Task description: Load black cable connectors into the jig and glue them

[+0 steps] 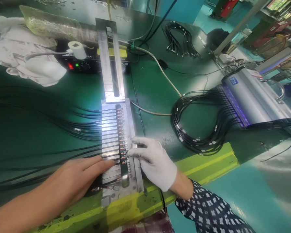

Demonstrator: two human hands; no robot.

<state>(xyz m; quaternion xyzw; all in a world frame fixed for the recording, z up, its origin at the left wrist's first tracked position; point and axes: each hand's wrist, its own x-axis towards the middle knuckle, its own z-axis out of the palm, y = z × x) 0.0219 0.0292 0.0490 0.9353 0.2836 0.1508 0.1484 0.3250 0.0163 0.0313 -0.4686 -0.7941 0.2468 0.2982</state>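
My left hand (79, 171), bare, reaches over the lower part of a slotted metal fixture (110, 174). Its fingers are pressed together, with the fingertips on a black cable (109, 161) lying in one of the grooves. My right hand (157, 163) wears a white glove. Two of its fingers are stretched apart, their tips touching the fixture's right-hand metal rail (135, 158) beside the row of cable ends. Stripped copper-coloured wire ends (122, 145) line up over the fixture's dark slot. Below my left fingertips, a loose cable end with a small connector (115, 187) lies across the fixture.
A hinged metal frame (110, 64) stands raised behind the fixture. A black control box (87, 66) with lit switches is at the back, beside white cloth (26, 55). Coiled black cables (177, 126) run to a silver machine (262, 97). Another cable bundle (181, 35) lies farther back.
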